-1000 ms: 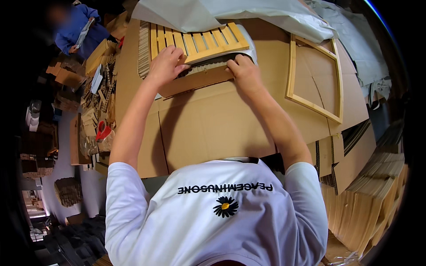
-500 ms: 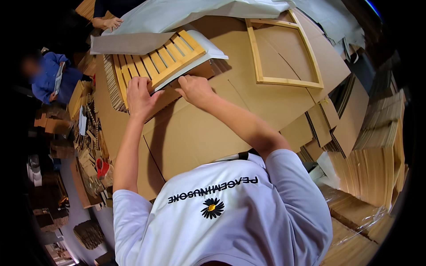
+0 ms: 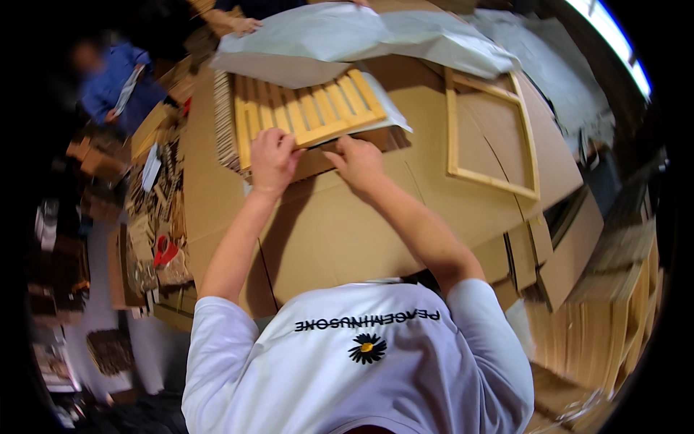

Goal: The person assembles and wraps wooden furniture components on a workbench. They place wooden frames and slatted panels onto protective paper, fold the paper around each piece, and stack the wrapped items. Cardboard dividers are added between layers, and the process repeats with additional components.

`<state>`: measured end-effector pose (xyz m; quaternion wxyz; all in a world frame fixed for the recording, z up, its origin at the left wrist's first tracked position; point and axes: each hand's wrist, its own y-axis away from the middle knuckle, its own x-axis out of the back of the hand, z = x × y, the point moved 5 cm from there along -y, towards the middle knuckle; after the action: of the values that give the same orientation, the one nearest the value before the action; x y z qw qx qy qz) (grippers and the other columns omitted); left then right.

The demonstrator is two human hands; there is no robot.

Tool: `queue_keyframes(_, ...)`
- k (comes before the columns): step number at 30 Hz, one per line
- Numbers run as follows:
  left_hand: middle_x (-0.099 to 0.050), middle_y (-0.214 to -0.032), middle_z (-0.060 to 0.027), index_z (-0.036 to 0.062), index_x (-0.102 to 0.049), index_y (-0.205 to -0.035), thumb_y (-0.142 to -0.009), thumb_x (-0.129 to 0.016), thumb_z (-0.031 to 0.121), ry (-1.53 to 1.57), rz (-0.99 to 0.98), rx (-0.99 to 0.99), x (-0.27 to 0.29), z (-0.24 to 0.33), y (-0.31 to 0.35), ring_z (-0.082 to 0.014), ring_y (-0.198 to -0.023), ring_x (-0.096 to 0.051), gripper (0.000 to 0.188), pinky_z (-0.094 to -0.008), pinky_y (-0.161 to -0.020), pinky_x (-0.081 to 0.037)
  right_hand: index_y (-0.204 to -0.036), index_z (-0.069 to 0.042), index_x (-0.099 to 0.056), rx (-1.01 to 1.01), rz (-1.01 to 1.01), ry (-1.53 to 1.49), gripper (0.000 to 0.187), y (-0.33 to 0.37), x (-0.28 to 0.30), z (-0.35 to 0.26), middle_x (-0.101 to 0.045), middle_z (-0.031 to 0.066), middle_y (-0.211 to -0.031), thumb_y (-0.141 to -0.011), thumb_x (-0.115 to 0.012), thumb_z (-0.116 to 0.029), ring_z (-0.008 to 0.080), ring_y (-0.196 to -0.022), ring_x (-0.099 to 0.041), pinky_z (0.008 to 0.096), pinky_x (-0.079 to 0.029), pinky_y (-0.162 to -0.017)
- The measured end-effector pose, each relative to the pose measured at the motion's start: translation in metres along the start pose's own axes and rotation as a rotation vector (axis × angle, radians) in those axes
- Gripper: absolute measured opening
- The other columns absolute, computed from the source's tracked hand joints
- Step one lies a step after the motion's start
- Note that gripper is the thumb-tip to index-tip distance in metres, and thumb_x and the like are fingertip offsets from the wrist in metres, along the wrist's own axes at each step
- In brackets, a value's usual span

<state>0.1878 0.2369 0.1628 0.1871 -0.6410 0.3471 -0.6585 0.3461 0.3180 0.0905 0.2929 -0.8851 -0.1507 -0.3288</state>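
A slatted wooden panel (image 3: 329, 108) lies on a stack of cardboard, with a white foam sheet (image 3: 390, 108) showing beneath its right side. My left hand (image 3: 273, 163) is closed on the panel's near edge, its fingers bent over the wood. Just to the right, my right hand (image 3: 359, 163) has its fingers curled together by the near edge of the panel and the brown cardboard (image 3: 387, 137) under it. Whatever those fingertips grip is hidden. A large white foam sheet (image 3: 318, 36) drapes over the panel's far end.
An open wooden frame (image 3: 454, 130) lies on the cardboard-covered table (image 3: 361, 239) at right. At the far side another person's hand (image 3: 244, 26) touches the large sheet. A person in blue (image 3: 119, 79) stands far left. Stacked boards (image 3: 585, 325) rise at right; red-handled tape dispenser (image 3: 165, 249) lies left.
The whole view has shifted, so the panel and table appear farther right and lower. My left thumb has drawn in toward the fingers. Both hands stay at the panel's near edge.
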Motion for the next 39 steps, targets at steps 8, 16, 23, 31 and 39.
queue_keyframes(8,-0.056,-0.091,-0.0049,0.0083,-0.062,-0.099,-0.065,-0.081,0.017,-0.002,0.059,0.008,-0.002,0.002,0.005,-0.0258,-0.085,-0.054,0.040,-0.0393,-0.071,-0.043,-0.068,-0.004,-0.066,-0.181,0.032,-0.075,0.044,-0.012,0.001,0.009,-0.064,0.0134,-0.062,-0.084,-0.072,-0.045,0.0314,-0.059,-0.062,0.0415,-0.049,-0.058)
queue_keyframes(16,-0.056,-0.093,-0.0034,0.0091,-0.061,-0.099,-0.067,-0.081,0.018,0.009,0.068,0.034,-0.001,-0.002,0.011,-0.0244,-0.086,-0.054,0.039,-0.0393,-0.070,-0.042,-0.081,-0.001,-0.072,-0.301,-0.118,-0.459,0.044,-0.012,0.000,0.015,-0.068,0.0075,-0.067,-0.091,-0.065,-0.043,0.0147,-0.064,-0.065,0.0312,-0.052,-0.065)
queue_keyframes(23,-0.056,-0.093,-0.0032,0.0102,-0.062,-0.098,-0.066,-0.081,0.019,0.055,0.050,0.064,-0.004,-0.008,0.007,-0.0250,-0.087,-0.054,0.038,-0.0395,-0.072,-0.042,-0.076,0.003,-0.070,-0.394,-0.115,-0.610,0.052,-0.017,-0.008,0.025,-0.070,0.0088,-0.069,-0.099,-0.055,-0.041,0.0142,-0.069,-0.069,0.0281,-0.054,-0.068)
queue_keyframes(31,-0.057,-0.091,-0.0025,0.0100,-0.064,-0.101,-0.065,-0.080,0.020,0.034,0.125,0.026,-0.005,-0.010,0.009,-0.0243,-0.086,-0.055,0.041,-0.0382,-0.069,-0.042,-0.074,0.000,-0.071,-0.409,-0.138,-0.581,0.053,-0.017,-0.017,0.039,-0.070,0.0068,-0.066,-0.097,-0.056,-0.046,0.0143,-0.065,-0.068,0.0293,-0.053,-0.067)
queue_keyframes(39,-0.059,-0.112,-0.0055,0.0113,-0.062,-0.117,-0.068,-0.081,0.021,0.104,-0.035,0.131,0.020,-0.013,-0.023,-0.0314,-0.105,-0.055,0.054,-0.0453,-0.086,-0.044,-0.071,0.001,-0.070,-0.324,-0.127,-0.496,0.054,-0.014,0.001,0.024,-0.066,0.0099,-0.062,-0.093,-0.060,-0.048,0.0165,-0.058,-0.063,0.0322,-0.050,-0.060)
